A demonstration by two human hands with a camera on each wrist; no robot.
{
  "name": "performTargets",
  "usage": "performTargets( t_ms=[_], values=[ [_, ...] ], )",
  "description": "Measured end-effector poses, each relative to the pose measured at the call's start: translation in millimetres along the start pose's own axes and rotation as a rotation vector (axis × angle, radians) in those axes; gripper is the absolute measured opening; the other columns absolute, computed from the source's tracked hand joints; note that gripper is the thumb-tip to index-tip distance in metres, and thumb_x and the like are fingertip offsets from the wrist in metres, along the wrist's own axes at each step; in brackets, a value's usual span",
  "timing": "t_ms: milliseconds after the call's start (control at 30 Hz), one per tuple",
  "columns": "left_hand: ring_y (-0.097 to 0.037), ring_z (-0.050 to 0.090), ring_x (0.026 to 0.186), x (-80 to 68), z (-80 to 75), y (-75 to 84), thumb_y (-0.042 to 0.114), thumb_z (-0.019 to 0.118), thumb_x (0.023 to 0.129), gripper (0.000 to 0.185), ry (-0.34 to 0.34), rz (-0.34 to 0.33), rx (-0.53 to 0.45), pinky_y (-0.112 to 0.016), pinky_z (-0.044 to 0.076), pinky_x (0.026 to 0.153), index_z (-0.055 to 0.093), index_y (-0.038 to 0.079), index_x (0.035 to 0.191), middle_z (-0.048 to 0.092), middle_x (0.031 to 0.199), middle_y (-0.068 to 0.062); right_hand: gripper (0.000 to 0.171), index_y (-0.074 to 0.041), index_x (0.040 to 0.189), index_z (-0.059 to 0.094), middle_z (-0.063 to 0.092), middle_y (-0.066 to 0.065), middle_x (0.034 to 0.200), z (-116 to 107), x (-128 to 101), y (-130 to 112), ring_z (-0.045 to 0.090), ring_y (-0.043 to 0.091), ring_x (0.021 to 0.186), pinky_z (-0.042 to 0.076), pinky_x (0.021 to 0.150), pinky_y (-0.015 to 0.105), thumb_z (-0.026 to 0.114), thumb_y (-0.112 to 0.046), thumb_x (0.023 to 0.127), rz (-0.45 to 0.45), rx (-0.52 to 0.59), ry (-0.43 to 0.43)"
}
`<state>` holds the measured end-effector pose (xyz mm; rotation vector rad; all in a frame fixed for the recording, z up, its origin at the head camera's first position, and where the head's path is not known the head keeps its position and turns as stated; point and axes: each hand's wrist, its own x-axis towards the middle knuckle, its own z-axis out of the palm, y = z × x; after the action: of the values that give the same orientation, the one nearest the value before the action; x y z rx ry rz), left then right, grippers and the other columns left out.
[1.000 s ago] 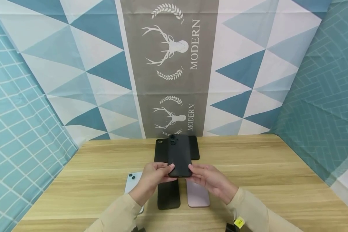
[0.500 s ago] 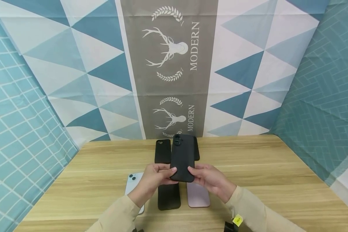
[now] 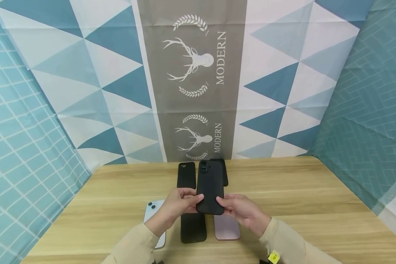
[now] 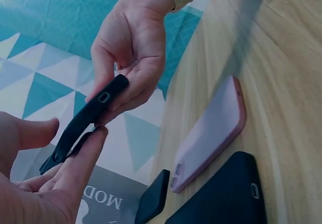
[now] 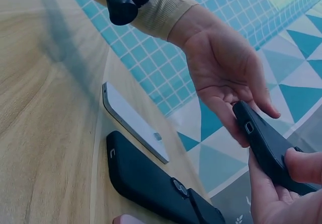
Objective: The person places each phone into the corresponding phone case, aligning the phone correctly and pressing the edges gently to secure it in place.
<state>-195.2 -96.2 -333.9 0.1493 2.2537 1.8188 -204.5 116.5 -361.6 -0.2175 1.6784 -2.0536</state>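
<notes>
Both hands hold up a black phone (image 3: 210,187), back toward the head camera, its round camera lenses at the upper left corner. My left hand (image 3: 178,205) grips its lower left edge, thumb on the back and fingers behind. At the lower right corner, my right hand (image 3: 245,212) pinches it between thumb and fingers. Seen from the left wrist, the phone (image 4: 90,113) is edge-on, its port slot showing. Below lie another black phone (image 3: 193,228), a pink phone (image 3: 227,228) and a pale blue-white phone (image 3: 151,211), the last partly hidden by the left arm.
At the table's back lie a smaller black phone (image 3: 186,175) and another black phone (image 3: 226,172), mostly covered by the held one. The wooden table (image 3: 283,198) meets a patterned cloth backdrop (image 3: 198,80). A tiled cloth (image 3: 16,128) hangs at the left.
The held phone has shifted slightly right and toward me, tilting and then straightening. Both hands keep their hold. The head view has tipped up a little; the phones on the table have stayed put.
</notes>
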Motion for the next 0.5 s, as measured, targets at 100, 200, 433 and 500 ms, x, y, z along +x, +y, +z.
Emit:
performTargets(
  t_ms=[100,200,433,500],
  values=[
    [-0.015,0.072,0.082,-0.3,-0.1,-0.3,0.024,0.067,0.090,0.041,0.061,0.002,0.010,-0.036,0.060,0.082,0.061,-0.008,0.115,0.073,0.100,-0.016,0.052,0.014,0.135,0.044,0.070,0.001,0.111,1.3,-1.8,-0.3,0.066,0.005,0.096,0.055,0.089,0.022,0.058,-0.016,0.096,0.012,-0.005,-0.011],
    [-0.016,0.072,0.082,0.6,-0.5,0.6,0.025,0.067,0.090,0.040,0.094,-0.001,0.008,-0.036,0.060,0.083,0.062,-0.007,0.114,0.073,0.099,-0.016,0.051,0.011,0.136,0.044,0.069,0.000,0.113,2.3,-2.9,-0.4,0.067,0.006,0.097,0.055,0.088,0.022,0.058,-0.016,0.096,0.017,-0.002,-0.023],
    [-0.012,0.070,0.072,1.9,-4.1,-3.1,0.021,0.071,0.087,0.036,0.116,0.003,-0.052,-0.033,0.061,0.077,0.064,-0.008,0.107,0.073,0.087,-0.007,0.051,0.010,0.137,0.044,0.069,0.000,0.115,-1.4,-3.3,0.4,0.067,0.006,0.099,0.055,0.088,0.021,0.058,-0.017,0.096,0.001,-0.032,-0.101],
    [-0.010,0.068,0.069,1.5,-4.4,-7.0,0.018,0.071,0.086,0.036,0.117,0.005,-0.089,-0.030,0.061,0.074,0.064,-0.010,0.108,0.072,0.085,-0.005,0.050,0.011,0.136,0.045,0.070,-0.001,0.113,-2.8,-4.2,-0.1,0.067,0.006,0.098,0.055,0.088,0.021,0.058,-0.017,0.096,-0.001,-0.050,-0.134]
  ],
)
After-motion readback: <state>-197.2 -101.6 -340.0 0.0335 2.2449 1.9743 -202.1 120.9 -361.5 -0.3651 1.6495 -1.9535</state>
